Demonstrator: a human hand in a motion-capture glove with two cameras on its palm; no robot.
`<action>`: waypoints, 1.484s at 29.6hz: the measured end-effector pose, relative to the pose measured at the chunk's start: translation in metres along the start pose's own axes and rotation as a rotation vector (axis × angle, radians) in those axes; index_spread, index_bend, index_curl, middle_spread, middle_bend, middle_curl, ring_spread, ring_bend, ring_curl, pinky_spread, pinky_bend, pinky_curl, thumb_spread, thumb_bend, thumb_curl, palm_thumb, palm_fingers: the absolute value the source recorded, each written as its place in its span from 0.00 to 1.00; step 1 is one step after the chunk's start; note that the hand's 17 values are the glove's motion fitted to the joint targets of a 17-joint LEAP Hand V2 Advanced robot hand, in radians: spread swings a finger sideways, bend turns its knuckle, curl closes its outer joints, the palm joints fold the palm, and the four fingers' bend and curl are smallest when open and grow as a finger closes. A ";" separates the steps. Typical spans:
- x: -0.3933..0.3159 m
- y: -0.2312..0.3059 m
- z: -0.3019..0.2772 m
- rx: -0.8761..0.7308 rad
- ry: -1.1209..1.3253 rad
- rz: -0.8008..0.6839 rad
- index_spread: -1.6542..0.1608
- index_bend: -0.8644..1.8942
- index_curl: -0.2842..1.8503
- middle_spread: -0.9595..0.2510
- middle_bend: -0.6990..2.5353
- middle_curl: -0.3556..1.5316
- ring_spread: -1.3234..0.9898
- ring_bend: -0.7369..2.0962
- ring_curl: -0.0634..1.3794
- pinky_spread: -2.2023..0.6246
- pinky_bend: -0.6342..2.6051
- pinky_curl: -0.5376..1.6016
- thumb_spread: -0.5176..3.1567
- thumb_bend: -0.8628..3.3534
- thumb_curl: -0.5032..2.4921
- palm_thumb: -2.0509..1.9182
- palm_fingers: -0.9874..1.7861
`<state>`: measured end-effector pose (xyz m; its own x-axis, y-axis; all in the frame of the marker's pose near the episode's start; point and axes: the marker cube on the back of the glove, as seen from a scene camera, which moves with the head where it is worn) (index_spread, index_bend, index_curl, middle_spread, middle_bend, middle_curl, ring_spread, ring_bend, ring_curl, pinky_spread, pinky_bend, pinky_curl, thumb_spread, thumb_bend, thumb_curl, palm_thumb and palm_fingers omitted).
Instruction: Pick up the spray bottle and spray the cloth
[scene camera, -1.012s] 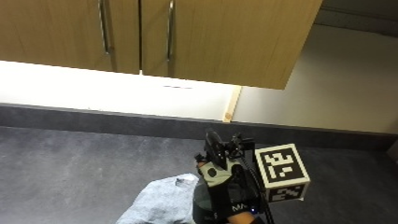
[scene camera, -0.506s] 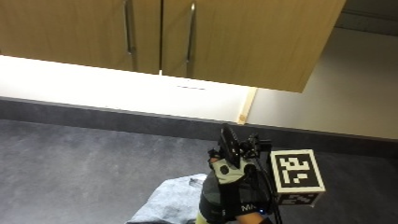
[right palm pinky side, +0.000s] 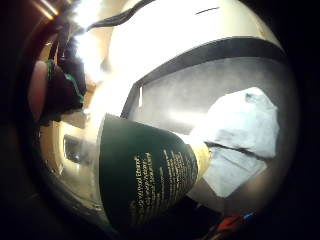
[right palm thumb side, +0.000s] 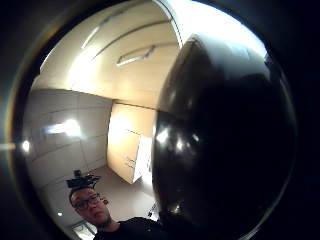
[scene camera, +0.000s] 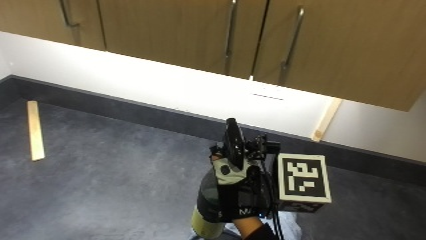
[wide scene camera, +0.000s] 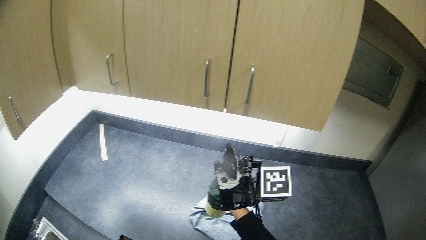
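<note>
One gloved hand is all you have in play: your right hand (scene camera: 234, 197) is wrapped around the spray bottle (scene camera: 208, 210), fingers curled about its dark green body, and it holds the bottle up above the dark grey bench (scene camera: 113, 170) with the black nozzle (scene camera: 233, 136) rising above your knuckles toward the far wall. In the wide outside view your hand (wide scene camera: 229, 192) carries the bottle (wide scene camera: 216, 192) just over the far edge of the pale blue cloth (wide scene camera: 206, 222), which lies crumpled on the bench (wide scene camera: 133, 180) at the near side, close to your sleeve. From the little finger side of your palm, the bottle's (right palm pinky side: 145, 175) green label with light lettering fills much of the picture, its cream base showing past the label, and the cloth (right palm pinky side: 242, 137) lies spread on the grey bench (right palm pinky side: 190, 95) beyond the bottle, apart from it. From the thumb side, the bottle's (right palm thumb side: 220, 145) dark glossy body blocks most of the view. A thin pale wooden strip (scene camera: 35, 131) lies on the bench well to the left, and wooden cupboards (scene camera: 266, 40) with metal handles hang over the far wall.
</note>
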<state>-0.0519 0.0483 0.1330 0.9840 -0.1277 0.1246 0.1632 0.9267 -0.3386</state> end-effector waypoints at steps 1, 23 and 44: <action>-0.003 -0.001 0.004 0.004 -0.010 -0.004 0.83 0.43 0.43 0.76 0.31 0.50 0.55 0.37 0.41 0.77 0.29 0.49 0.37 0.20 0.42 0.80 0.78; 0.025 -0.007 0.037 0.066 -0.022 -0.052 0.83 0.43 0.43 0.76 0.31 0.50 0.54 0.37 0.41 0.76 0.28 0.49 0.37 0.20 0.42 0.80 0.77; 0.131 0.018 0.007 0.153 0.070 0.092 0.83 0.43 0.43 0.77 0.30 0.50 0.54 0.37 0.41 0.76 0.27 0.48 0.38 0.20 0.42 0.80 0.77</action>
<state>0.0796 0.0511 0.1498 0.9977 -0.0596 0.0325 0.0649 0.9778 -0.1991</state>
